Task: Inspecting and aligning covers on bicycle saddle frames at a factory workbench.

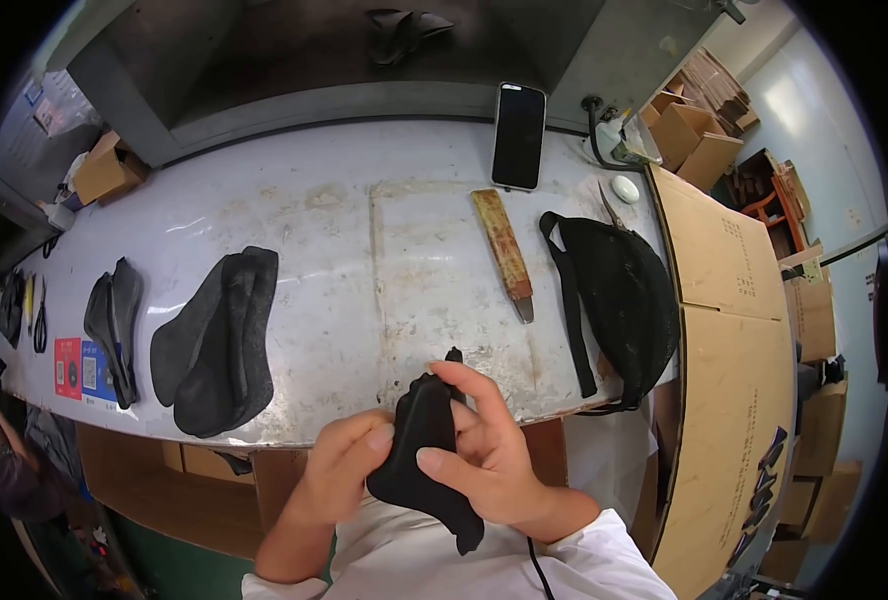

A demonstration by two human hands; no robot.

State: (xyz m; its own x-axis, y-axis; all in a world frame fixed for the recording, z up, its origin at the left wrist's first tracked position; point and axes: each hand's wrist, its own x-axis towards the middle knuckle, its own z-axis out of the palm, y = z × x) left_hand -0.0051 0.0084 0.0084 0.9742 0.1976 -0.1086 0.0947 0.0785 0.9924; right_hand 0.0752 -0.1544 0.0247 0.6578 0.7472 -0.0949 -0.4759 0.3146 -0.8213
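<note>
Both hands meet over the near edge of the worn white workbench (364, 250), gripping one black fabric piece (422, 455) between them. The left hand (339, 465) closes on the piece's left side, its thumb pressed against the cloth. The right hand (489, 455) wraps the right side, its fingers curled over the top and its thumb laid across the front. The piece stands roughly upright between the palms, its lower tip hanging below the right hand toward the white sleeve.

Beyond the left hand and off to its left lies a stack of black fabric pieces (214, 345) on the bench, and further left a smaller dark stack (114, 325). Straight ahead of the right hand, well apart, rests a knife with a long wooden handle (505, 253), blade end nearest the hand. Beyond that lies a black phone (519, 135). To the right of the right hand sits a black strapped bag (619, 300), near the bench's end, beside cardboard sheets (724, 330).
</note>
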